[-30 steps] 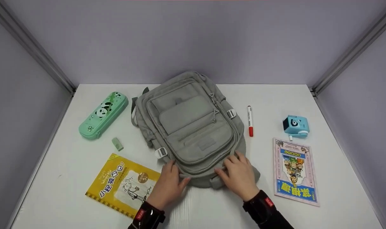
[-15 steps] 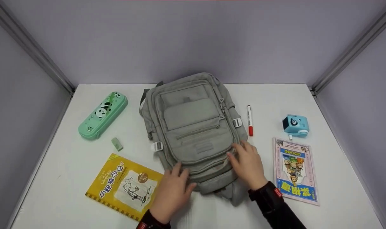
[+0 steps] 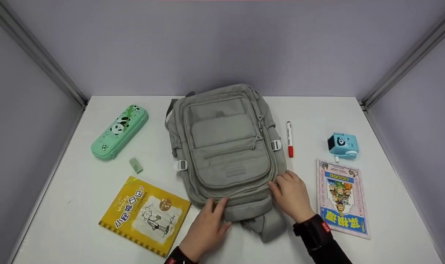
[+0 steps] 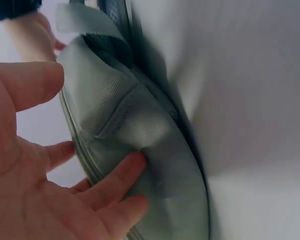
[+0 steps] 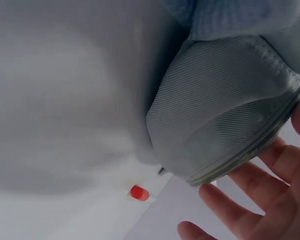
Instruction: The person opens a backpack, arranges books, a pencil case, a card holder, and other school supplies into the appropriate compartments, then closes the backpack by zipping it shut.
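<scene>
A grey backpack (image 3: 222, 132) lies front side up on the white table, its zippered front towards me and its top near the back wall. My left hand (image 3: 208, 227) touches the bag's lower left edge. In the left wrist view the left fingers (image 4: 117, 180) lie extended against the grey cloth, with the thumb apart. At the lower right corner rests my right hand (image 3: 292, 194). Loosely extended right fingers (image 5: 255, 185) touch the zipper edge (image 5: 250, 150) in the right wrist view; neither hand grips the bag there. A grey strap (image 3: 268, 225) hangs out at the bottom.
On the left lie a green panda pencil case (image 3: 120, 132), a green eraser (image 3: 136, 165) and a yellow book (image 3: 145, 216). To the right are a red-capped marker (image 3: 289, 139), a blue pencil sharpener (image 3: 342, 145) and a pink-bordered book (image 3: 342, 198). Walls enclose the table's back and sides.
The backpack has turned to lie straighter and shifted slightly right. Its strap has come out at the bottom. Both hands have let go their grip on the lower edge and moved slightly right.
</scene>
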Demonstrator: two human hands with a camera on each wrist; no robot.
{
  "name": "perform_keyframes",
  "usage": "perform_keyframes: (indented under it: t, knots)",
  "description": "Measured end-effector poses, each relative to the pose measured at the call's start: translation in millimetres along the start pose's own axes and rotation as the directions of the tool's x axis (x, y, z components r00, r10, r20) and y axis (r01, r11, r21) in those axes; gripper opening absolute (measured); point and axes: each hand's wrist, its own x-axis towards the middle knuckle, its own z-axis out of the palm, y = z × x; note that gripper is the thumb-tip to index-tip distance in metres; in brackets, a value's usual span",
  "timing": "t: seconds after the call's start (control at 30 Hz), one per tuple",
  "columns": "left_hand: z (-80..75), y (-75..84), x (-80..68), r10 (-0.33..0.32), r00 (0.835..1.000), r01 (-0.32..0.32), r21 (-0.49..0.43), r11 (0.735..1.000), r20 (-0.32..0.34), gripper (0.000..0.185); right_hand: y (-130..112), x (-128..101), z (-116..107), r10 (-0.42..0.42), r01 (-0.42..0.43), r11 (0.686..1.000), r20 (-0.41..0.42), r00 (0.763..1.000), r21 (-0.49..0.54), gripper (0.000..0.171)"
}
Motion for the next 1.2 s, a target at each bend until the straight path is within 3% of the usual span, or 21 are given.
perform_keyframes:
  t: [0.2, 0.37, 0.5, 0.67, 0.73, 0.8, 0.9, 1.0, 1.1, 1.2]
  knots:
    - [-11.5, -20.6, 7.0, -0.118, 0.989, 0.119, 0.0, 0.993, -0.084, 0.061, -25, -21, 2, -0.049, 0.049, 0.999, -0.011, 0.999, -0.023, 0.024]
    - [-23.7, -40.6, 20.7, -0.168, 0.977, 0.165, -0.036, 0.986, -0.134, 0.062, -52, -36, 3, -0.084, 0.083, 0.997, 0.053, 0.995, 0.004, 0.014]
    - [-32.5, -57.7, 34.7, -0.185, 0.969, 0.173, -0.087, 0.981, -0.163, 0.059, -70, -43, 7, -0.141, 0.128, 0.988, 0.147, 0.979, 0.092, 0.032]
    - [-40.6, -68.7, 51.0, -0.184, 0.967, 0.166, -0.114, 0.98, -0.175, 0.055, -80, -45, 13, -0.22, 0.163, 0.963, 0.276, 0.936, 0.214, 0.053]
    - [-43.3, -65.6, 51.7, -0.181, 0.967, 0.166, -0.096, 0.981, -0.18, 0.053, -78, -44, 13, -0.231, 0.16, 0.955, 0.287, 0.93, 0.25, 0.054]
    - [-44.8, -58.0, 48.3, -0.176, 0.965, 0.17, -0.048, 0.984, -0.194, 0.052, -71, -39, 11, -0.223, 0.154, 0.948, 0.238, 0.945, 0.277, 0.052]
    - [-44.6, -37.9, 37.7, -0.141, 0.961, 0.156, 0.045, 0.987, -0.24, 0.05, -52, -22, 3, -0.163, 0.131, 0.945, 0.084, 0.983, 0.299, 0.046]
    - [-38.5, -12.7, 24.7, -0.096, 0.961, 0.134, 0.135, 0.982, -0.259, 0.052, -25, 1, -5, -0.048, 0.056, 0.956, -0.037, 0.998, 0.288, 0.039]
    - [-26.9, 11.4, 11.4, -0.033, 0.977, 0.069, 0.166, 0.984, -0.211, 0.052, 2, 21, -13, 0.046, -0.033, 0.966, -0.045, 0.998, 0.257, 0.038]
    - [-12.9, 28.7, 0.5, 0.031, 0.995, -0.016, 0.155, 0.988, -0.096, 0.052, 21, 34, -17, 0.088, -0.089, 0.977, 0.01, 0.996, 0.195, 0.042]
